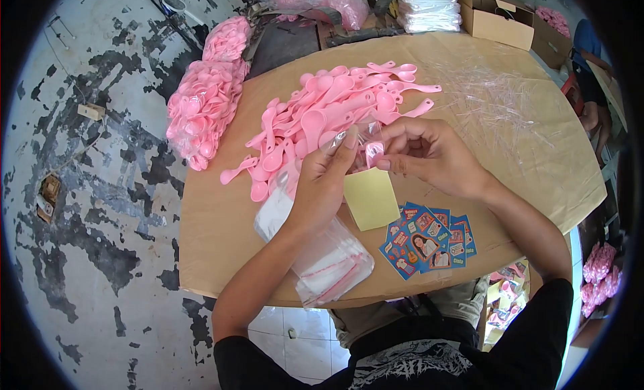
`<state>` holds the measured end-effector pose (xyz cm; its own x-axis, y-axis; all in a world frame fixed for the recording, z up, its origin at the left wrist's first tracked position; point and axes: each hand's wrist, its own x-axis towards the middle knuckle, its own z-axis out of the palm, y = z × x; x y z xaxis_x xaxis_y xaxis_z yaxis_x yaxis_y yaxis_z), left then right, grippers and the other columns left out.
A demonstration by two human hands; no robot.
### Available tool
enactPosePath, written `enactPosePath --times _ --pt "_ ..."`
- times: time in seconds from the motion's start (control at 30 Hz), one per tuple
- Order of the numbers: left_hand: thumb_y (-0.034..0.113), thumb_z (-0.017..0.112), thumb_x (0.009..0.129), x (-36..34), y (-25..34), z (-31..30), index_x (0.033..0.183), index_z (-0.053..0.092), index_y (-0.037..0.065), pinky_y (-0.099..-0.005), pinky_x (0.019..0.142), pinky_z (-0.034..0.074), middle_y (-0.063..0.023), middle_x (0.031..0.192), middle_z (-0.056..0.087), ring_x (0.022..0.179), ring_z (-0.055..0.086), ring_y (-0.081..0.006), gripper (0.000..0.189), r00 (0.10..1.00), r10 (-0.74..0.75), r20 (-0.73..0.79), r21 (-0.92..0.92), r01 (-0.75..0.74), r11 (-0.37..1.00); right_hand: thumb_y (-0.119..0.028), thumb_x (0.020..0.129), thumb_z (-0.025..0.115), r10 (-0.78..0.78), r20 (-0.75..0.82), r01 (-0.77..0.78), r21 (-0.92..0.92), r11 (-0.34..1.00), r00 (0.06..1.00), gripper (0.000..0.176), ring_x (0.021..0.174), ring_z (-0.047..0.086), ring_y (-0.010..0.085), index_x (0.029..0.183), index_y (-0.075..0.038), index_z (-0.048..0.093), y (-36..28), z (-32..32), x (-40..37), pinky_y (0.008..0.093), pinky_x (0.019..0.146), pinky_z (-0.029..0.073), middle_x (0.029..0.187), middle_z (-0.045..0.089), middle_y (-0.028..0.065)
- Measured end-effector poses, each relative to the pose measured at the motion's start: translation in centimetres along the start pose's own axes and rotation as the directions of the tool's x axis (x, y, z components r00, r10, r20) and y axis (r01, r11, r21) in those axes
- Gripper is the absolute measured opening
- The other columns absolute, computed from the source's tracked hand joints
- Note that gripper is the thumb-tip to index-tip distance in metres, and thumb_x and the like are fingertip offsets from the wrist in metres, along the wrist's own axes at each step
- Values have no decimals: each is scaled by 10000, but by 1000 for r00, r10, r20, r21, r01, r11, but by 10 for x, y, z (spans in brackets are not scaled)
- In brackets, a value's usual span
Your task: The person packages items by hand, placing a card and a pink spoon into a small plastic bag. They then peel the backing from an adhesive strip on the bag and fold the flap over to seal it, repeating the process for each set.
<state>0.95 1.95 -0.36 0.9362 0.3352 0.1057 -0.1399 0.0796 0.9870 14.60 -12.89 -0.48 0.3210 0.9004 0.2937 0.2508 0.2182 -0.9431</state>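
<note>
My left hand (329,179) pinches a small clear plastic bag (369,131) between thumb and fingers. My right hand (433,155) is closed at the other side of the bag, thumb and forefinger pressed together on its edge. Something pink and shiny (373,153) shows through the plastic between the two hands. Just below the fingers hangs a plain yellow card (371,199), overlapping the bag's lower part in this view. A stack of clear plastic bags (333,264) lies under my left wrist. Blue printed cards (422,242) with pictures are fanned out below my right hand.
A heap of pink plastic spoons (322,115) lies beyond my hands on the brown-covered table (221,256). Thin clear plastic strips (496,101) are scattered at the right. Bulging bags of pink spoons (204,112) stand off the left edge; a cardboard box (496,24) stands behind. Another person's hand (594,118) shows far right.
</note>
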Motion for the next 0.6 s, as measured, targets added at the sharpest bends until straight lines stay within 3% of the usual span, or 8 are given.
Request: enactPosePath --times 0.1,0.2,0.27,0.37,0.47,0.57,0.6 --pt "297 418 1026 -2 1 3 1325 503 2 -257 824 523 -69 1215 603 1014 610 -116 429 998 55 36 58 -57 997 -116 904 658 -24 126 8 123 992 992 216 747 572 43 1099 -29 629 -2 -1 1 204 658 459 836 643 2" --pt "288 424 1026 -5 3 6 1341 497 17 -236 793 509 -64 1180 611 979 601 -95 422 994 81 77 101 -89 991 -129 901 663 -99 67 95 65 993 993 208 726 589 46 1085 -34 651 -9 5 1 206 650 477 833 662 10" --pt "290 437 1024 -5 -2 0 1351 505 50 -199 709 493 -46 1068 644 872 599 -60 411 994 56 94 106 -65 992 -133 901 662 -15 65 16 -14 1000 998 197 703 593 46 1075 -40 673 -7 3 0 207 639 487 848 675 21" --pt "295 440 1021 1 -1 1 1356 500 57 -198 753 507 -69 1127 633 938 614 -89 416 968 201 152 110 -219 969 -136 901 660 14 -7 -14 -67 998 1000 192 672 592 45 1067 -46 694 -12 -2 0 207 608 491 851 684 24" --pt "245 473 1009 2 6 -11 1365 492 65 -223 811 514 -70 1145 633 1004 616 -119 399 982 23 185 87 -39 995 -132 898 660 -46 -66 40 -101 994 997 189 652 588 43 1062 -48 704 -12 -8 3 207 583 489 835 684 20" --pt "150 511 981 2 17 -13 1350 507 70 -245 820 522 -65 1151 634 1029 615 -134 377 979 46 198 287 -103 952 -43 885 626 -51 -69 45 -87 995 996 182 683 580 48 1047 -44 709 -13 -10 4 213 603 479 855 682 18" --pt "118 517 969 3 18 -16 1335 517 66 -250 824 521 -65 1153 635 1026 615 -134 370 978 44 203 278 -101 955 0 880 609 -39 -62 35 -72 997 997 195 700 577 51 1041 -41 710 -14 -10 4 217 616 475 868 682 18"
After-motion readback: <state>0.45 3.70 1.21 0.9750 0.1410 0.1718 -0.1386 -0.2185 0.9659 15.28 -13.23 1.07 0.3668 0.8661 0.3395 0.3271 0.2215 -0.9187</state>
